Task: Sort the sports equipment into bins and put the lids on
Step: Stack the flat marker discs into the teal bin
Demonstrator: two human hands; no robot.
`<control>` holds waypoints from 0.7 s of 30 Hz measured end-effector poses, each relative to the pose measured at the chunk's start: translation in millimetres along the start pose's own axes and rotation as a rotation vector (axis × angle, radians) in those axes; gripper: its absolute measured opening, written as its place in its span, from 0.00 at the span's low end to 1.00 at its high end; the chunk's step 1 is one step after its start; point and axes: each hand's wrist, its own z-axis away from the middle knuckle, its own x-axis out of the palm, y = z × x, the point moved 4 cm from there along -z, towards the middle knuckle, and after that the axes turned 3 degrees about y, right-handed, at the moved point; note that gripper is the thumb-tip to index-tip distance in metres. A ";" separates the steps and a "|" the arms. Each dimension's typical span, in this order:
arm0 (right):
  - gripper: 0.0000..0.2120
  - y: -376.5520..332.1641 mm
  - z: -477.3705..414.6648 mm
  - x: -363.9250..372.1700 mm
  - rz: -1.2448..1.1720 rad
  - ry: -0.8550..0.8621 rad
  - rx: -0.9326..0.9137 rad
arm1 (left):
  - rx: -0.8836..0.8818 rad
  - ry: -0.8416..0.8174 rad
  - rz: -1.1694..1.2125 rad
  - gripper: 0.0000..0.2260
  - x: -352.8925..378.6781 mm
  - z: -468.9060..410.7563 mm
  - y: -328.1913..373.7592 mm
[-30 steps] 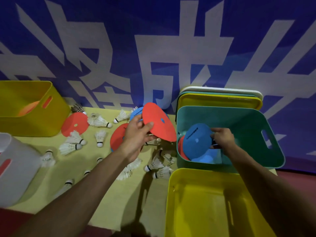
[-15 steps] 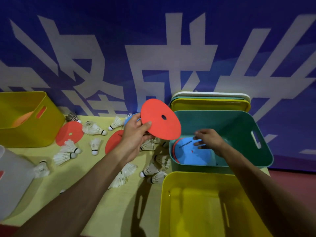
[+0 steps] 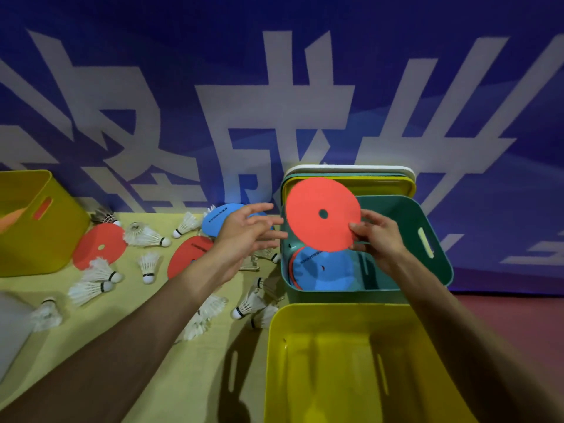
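Discs: flat, round, matte, thin, each with a small centre hole. The held red disc (image 3: 308,230) stands tilted above the teal bin (image 3: 433,215) at centre right of the frame. The right hand (image 3: 381,242) pinches its lower right edge between thumb and fingers. The left hand (image 3: 244,230) is spread and holds nothing, its fingers straight with the tips at the disc's left edge; contact cannot be told.

The teal bin is smooth plastic with rounded corners and slot handles. Inside it a blue disc (image 3: 323,270) lies on top, with one red rim showing beneath it.

On the yellow-green desk (image 3: 183,377) lie two red discs (image 3: 99,245) and one blue disc (image 3: 219,221). White feather shuttlecocks (image 3: 146,236) are scattered there, more than a dozen; an exact count is not possible.

Bins, four in all: teal, a yellow bin (image 3: 335,377) at lower right, a second yellow bin (image 3: 45,233) at upper left, and a pale bin (image 3: 12,331) at the left edge. Three lids (image 3: 387,185), white, teal and yellow, stand stacked behind the teal bin.

Writing: small dark print on the blue discs and one red disc, too small to read. The blue banner (image 3: 122,71) carries large white characters, cropped.
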 end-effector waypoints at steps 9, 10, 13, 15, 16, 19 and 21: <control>0.18 64.2 -49.2 -7.0 0.489 0.183 0.184 | -0.031 0.041 -0.086 0.09 -37.6 3.0 -5.2; 0.17 69.4 -51.1 -0.4 0.514 0.151 0.200 | -0.036 0.041 -0.090 0.09 -41.7 3.6 -7.2; 0.12 78.9 -55.7 13.8 0.668 0.076 0.225 | -0.045 0.040 -0.112 0.09 -55.2 4.2 -11.7; 0.09 75.6 -54.3 17.7 0.863 0.047 0.199 | -0.049 0.041 -0.121 0.09 -64.4 3.2 -14.1; 0.10 71.8 -52.5 19.2 0.973 0.049 0.177 | -0.048 0.045 -0.118 0.08 -68.7 2.4 -14.7; 0.16 56.3 -44.6 25.2 1.123 0.125 0.084 | -0.039 0.055 -0.107 0.08 -79.2 0.1 -15.2; 0.14 42.2 -39.4 35.7 1.082 0.152 -0.021 | -0.045 0.058 -0.099 0.09 -86.2 -0.9 -15.2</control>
